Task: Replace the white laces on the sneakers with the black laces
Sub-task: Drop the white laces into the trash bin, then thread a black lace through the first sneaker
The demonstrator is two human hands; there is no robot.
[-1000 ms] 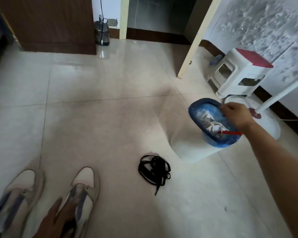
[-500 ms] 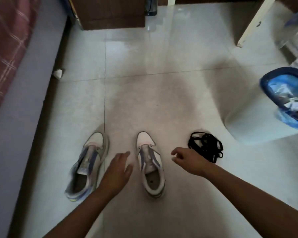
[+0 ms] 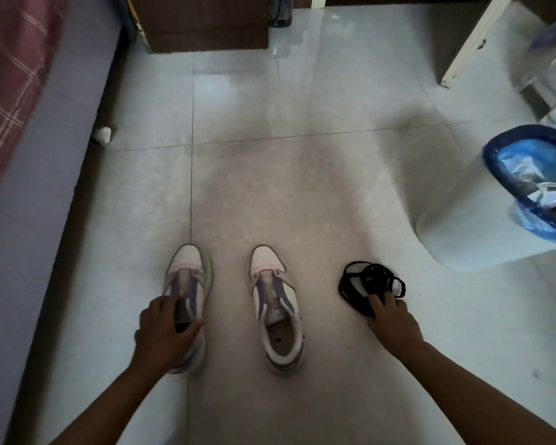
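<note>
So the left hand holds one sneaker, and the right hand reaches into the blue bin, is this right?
Not quite. The head view shows the right hand on the black laces lying on the floor, away from the blue bin. The left hand does hold one sneaker.

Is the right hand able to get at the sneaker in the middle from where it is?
Probably yes. The right hand rests on the black laces, just beside the middle sneaker, with only bare floor between them.
</note>
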